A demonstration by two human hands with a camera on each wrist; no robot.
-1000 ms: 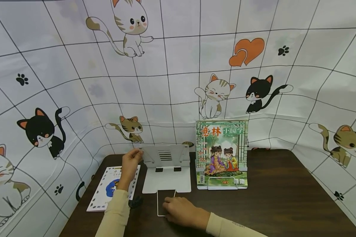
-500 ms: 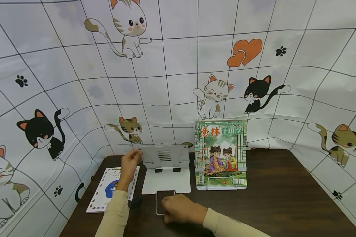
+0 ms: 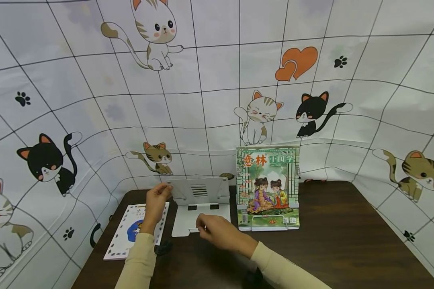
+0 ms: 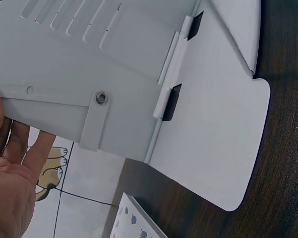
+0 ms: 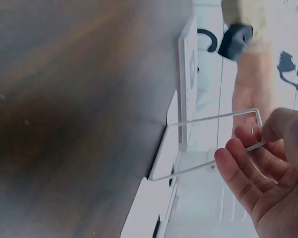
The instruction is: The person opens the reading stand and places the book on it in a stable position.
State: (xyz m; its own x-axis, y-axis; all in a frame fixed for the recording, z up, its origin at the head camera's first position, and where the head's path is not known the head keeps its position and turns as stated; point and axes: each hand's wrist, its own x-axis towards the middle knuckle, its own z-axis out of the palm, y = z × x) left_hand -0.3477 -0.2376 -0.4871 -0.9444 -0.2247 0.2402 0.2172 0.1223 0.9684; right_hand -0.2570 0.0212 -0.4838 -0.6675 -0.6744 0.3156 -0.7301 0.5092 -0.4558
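Lower middle of the frame, the right hand (image 3: 217, 232) has its grip pinched on the thin wire loop (image 5: 213, 144) hinged to the front of the white book stand (image 3: 200, 208), lifting it off the dark surface (image 3: 347, 241). That wire looks light and springy, so I'd hold it at its far bar. Just behind, the left hand (image 3: 158, 202) clamps the stand's upright back panel (image 4: 89, 74) at its left edge; the panel looks stiff, light and a bit slippery. A booklet (image 3: 128, 233) lies at left, a magazine (image 3: 267, 186) stands at right.
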